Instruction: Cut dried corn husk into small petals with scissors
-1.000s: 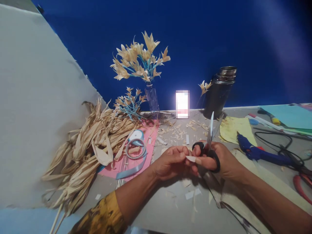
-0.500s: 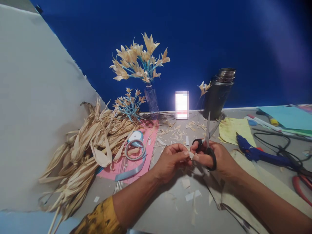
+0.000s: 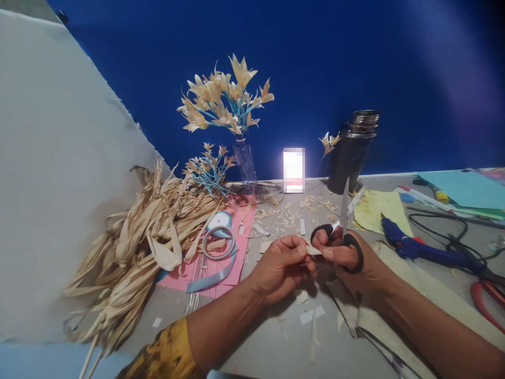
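Note:
Between thumb and fingers, my left hand point(image 3: 282, 266) pinches a small pale piece of corn husk point(image 3: 314, 251). The piece's right tip reaches the thumb of my right hand point(image 3: 351, 258). My right hand is closed round black-handled scissors point(image 3: 344, 210), whose blades stand apart and point up and away from me. Below and beyond the hands, husk trimmings point(image 3: 290, 216) and little white paper strips point(image 3: 311, 315) lie scattered on the grey table.
A dried husk bundle point(image 3: 130, 268), pink paper point(image 3: 240, 247) and ribbon roll point(image 3: 219, 242) lie left. Husk flowers point(image 3: 224, 95) stand in a plastic bottle point(image 3: 245, 163) behind. A lit screen point(image 3: 294, 171), dark flask point(image 3: 351, 152), blue glue gun point(image 3: 422, 250) and red-handled pliers point(image 3: 487, 305) are also there.
My right hand has moved slightly to the right, and the scissors have turned, their handles farther apart. More of the husk piece shows between the hands. My left hand has barely moved.

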Available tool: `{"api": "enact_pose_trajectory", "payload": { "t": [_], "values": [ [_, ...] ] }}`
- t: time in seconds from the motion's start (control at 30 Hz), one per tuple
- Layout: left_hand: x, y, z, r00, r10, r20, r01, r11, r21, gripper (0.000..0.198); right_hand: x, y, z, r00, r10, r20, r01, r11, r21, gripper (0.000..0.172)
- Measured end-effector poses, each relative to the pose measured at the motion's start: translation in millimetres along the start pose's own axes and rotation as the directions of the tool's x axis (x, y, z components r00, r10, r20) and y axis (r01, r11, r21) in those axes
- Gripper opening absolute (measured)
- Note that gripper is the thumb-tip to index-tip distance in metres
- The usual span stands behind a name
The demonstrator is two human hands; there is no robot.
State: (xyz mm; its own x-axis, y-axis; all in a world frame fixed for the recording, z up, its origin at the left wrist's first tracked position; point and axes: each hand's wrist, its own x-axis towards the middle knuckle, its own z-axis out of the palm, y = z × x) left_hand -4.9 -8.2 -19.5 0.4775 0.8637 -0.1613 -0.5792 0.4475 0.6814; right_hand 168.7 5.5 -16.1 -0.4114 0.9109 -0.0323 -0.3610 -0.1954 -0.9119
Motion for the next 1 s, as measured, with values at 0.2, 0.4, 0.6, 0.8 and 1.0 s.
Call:
{"api": "enact_pose_trajectory", "payload": {
  "t": [0.2,0.4,0.6,0.8,1.0],
  "values": [
    [3,4,-3.9,0.995,0.059,-0.077,-0.051,0.994,0.100,0.033,1,0,0,0.987,-0.060,-0.151,0.028,0.978,-0.209,0.034],
    [3,5,-2.9,0.991,0.082,-0.109,-0.071,0.992,0.100,0.035,-1,-5,6,0.938,-0.151,-0.311,0.035,0.936,-0.350,0.029],
    [2,3,0.9,0.974,0.168,-0.152,-0.128,0.961,0.246,0.037,1,-3,7,0.956,-0.135,-0.261,0.040,0.940,-0.338,0.028],
    [3,-2,-2.2,0.951,0.244,-0.188,-0.172,0.927,0.334,0.032,1,-1,15,0.942,-0.140,-0.304,0.017,0.927,-0.375,0.033],
    [6,-6,-6.7,0.951,0.209,-0.228,-0.134,0.942,0.308,0.036,4,5,15,0.950,-0.139,-0.279,0.004,0.899,-0.437,0.032]
  ]
}}
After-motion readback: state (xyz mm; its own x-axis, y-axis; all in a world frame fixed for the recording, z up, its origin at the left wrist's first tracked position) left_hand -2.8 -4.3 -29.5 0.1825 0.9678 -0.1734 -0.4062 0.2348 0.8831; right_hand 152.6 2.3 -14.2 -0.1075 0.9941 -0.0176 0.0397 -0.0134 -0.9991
